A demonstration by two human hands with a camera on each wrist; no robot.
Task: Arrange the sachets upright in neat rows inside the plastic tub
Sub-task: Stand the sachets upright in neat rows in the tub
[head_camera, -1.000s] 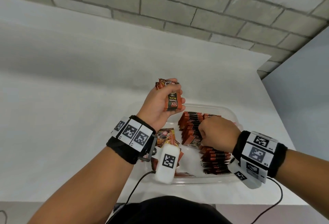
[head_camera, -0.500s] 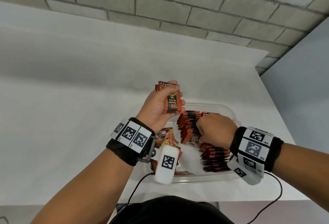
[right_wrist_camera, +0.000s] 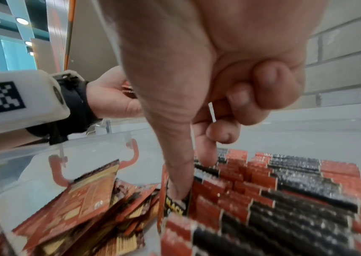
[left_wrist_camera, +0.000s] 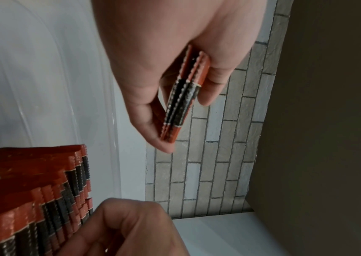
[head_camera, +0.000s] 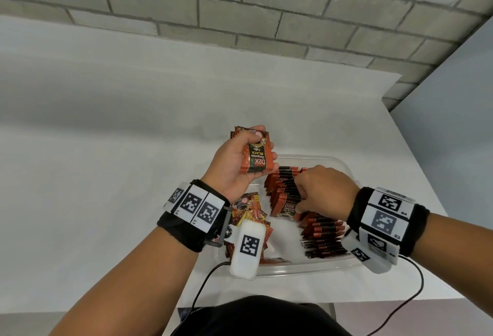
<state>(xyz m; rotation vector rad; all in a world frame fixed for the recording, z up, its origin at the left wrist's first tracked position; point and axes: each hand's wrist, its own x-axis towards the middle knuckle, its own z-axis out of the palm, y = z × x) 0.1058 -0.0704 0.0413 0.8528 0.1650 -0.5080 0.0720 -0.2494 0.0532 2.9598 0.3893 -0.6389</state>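
Since a second ago the right hand [head_camera: 324, 191] has opened from a fist over the rows, and its thumb now presses the front sachet.

The left hand [head_camera: 234, 165] holds a small stack of sachets [head_camera: 257, 158] above the far left corner of the plastic tub [head_camera: 288, 269], fingers curled around it. The right thumb and index finger [right_wrist_camera: 206, 152] reach down into the upright rows [head_camera: 286, 191], the other fingers curled; I cannot tell if they pinch one sachet. A loose pile of sachets [right_wrist_camera: 92, 213] lies flat in the left part of the tub, partly hidden by the left wrist camera [head_camera: 248, 247]. The tub stands on a white table [head_camera: 106, 175] before a brick wall [head_camera: 240, 15]. The packs read "D2X" and "BLACK Coffee".
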